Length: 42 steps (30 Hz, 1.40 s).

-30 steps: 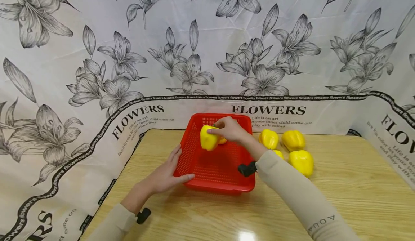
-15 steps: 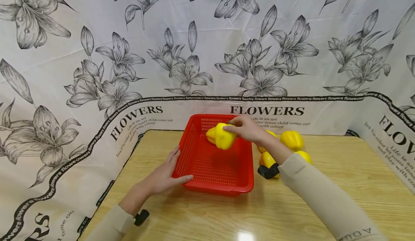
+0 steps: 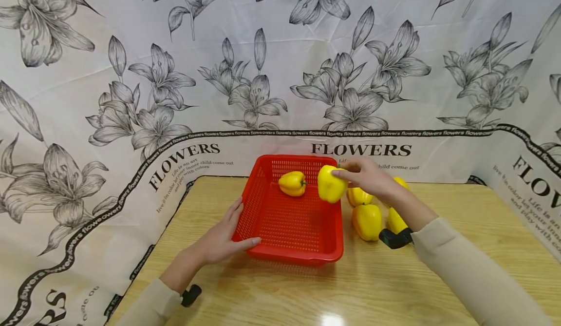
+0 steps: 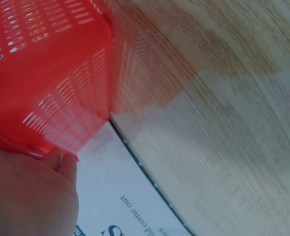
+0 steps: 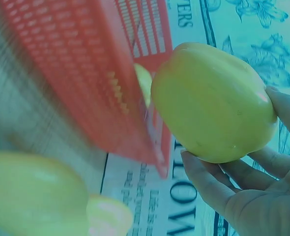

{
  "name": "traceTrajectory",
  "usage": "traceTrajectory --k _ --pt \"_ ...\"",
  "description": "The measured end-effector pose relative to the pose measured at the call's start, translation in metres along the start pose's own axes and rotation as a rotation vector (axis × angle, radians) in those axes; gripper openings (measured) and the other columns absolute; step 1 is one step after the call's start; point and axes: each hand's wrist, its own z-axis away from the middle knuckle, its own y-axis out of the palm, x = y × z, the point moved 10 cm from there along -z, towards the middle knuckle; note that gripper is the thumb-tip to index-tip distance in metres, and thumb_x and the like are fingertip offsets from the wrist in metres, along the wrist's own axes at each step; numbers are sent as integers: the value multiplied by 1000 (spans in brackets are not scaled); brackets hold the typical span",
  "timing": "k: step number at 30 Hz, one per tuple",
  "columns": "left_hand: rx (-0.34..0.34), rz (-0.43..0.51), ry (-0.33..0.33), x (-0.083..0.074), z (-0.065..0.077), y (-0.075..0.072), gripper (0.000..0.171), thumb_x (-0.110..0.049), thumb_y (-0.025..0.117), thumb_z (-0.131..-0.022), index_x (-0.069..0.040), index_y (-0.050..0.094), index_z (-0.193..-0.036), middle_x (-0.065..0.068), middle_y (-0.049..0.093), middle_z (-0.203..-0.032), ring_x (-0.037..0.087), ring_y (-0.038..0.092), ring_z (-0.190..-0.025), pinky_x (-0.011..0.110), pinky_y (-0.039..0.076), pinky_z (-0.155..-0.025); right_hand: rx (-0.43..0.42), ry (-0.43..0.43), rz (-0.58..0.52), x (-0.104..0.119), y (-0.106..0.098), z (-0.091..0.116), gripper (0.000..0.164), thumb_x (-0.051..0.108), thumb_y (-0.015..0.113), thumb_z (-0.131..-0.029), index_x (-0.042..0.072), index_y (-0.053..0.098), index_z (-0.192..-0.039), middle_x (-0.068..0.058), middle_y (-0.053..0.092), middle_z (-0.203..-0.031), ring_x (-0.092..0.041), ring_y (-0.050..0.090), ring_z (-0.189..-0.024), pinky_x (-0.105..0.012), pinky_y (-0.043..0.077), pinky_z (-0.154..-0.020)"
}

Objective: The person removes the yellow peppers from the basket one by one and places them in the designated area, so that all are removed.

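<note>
In the head view my right hand (image 3: 368, 177) pinches a yellow bell pepper (image 3: 331, 184) above the right rim of a red basket (image 3: 267, 238). The right wrist view shows thumb and fingers on opposite sides of this bell pepper (image 5: 211, 103), beside the basket wall (image 5: 71, 69). My left hand (image 3: 219, 240) holds the basket at its left front corner, thumb over the front rim and fingers along the left side. In the left wrist view, bent fingers (image 4: 61, 164) meet the basket rim. Another yellow bell pepper (image 3: 292, 183) lies inside, toward the back.
Several yellow bell peppers (image 3: 367, 221) stand on the wooden table (image 3: 473, 248) right of the basket, some partly hidden by my right hand and forearm. A flower-printed cloth (image 3: 245, 102) hangs behind the table and along its left side.
My right hand has moved right with the bell pepper, from over the basket's middle to its right rim. The bell pepper inside has come into full view. My left hand stays put.
</note>
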Motion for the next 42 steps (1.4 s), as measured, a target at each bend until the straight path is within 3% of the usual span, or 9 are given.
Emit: traceTrajectory --k 11,18,23,26,31,34,37,39,42 --pt "13 19 -20 2 5 6 117 -79 60 -85 -13 6 -166 -7 -5 -172 31 26 -152 53 32 -119 -69 57 71 -40 -39 25 47 40 66 -101 -2 66 -122 -14 70 -112 -25 65 -100 -42 57 -90" --pt "9 11 -11 1 1 8 116 -77 60 -86 -12 5 -166 -6 -4 -172 30 25 -153 52 33 -119 -132 96 128 -67 -76 40 53 43 62 -102 -3 61 -129 -19 66 -124 -17 64 -103 -37 59 -90" --pt "19 8 -13 2 0 9 118 -80 58 -85 -12 5 -166 -8 -5 -172 30 26 -152 52 32 -119 -158 140 151 -88 -99 54 63 47 56 -104 -8 54 -136 -27 58 -134 -30 61 -115 -45 57 -95" --pt "17 4 -10 1 -1 7 118 -81 57 -84 -12 6 -166 -9 -5 -172 29 27 -152 51 32 -119 -175 165 180 -100 -113 63 68 49 54 -104 -11 51 -137 -31 55 -136 -34 60 -116 -41 58 -93" --pt "21 -6 -5 2 -3 6 118 -82 56 -85 -11 7 -165 -10 -7 -172 29 26 -152 50 33 -119 -210 206 207 -123 -135 77 73 48 54 -105 -17 48 -138 -35 53 -136 -13 62 -99 -25 59 -80" --pt "27 -1 -9 2 -2 6 119 -82 56 -84 -12 6 -166 -12 -8 -171 28 26 -152 50 33 -119 -221 224 201 -138 -145 82 73 46 53 -105 -19 47 -137 -37 53 -133 4 56 -89 -21 58 -76" --pt "25 7 -15 3 -1 5 119 -82 57 -84 -13 5 -166 -12 -8 -171 29 27 -152 51 33 -119 -230 236 192 -151 -152 83 73 45 53 -106 -20 47 -136 -38 52 -133 10 51 -85 -22 58 -75" --pt "21 4 -20 3 0 3 119 -83 56 -84 -14 5 -166 -13 -8 -171 29 28 -151 51 34 -118 -234 248 191 -159 -156 83 74 45 52 -106 -22 45 -136 -39 50 -134 3 56 -88 -24 59 -76" --pt "15 -5 -15 3 -1 1 118 -83 55 -84 -13 5 -166 -12 -8 -171 30 28 -152 51 34 -118 -236 276 204 -170 -159 82 78 47 50 -106 -23 42 -138 -42 45 -136 -26 62 -100 -40 59 -86"
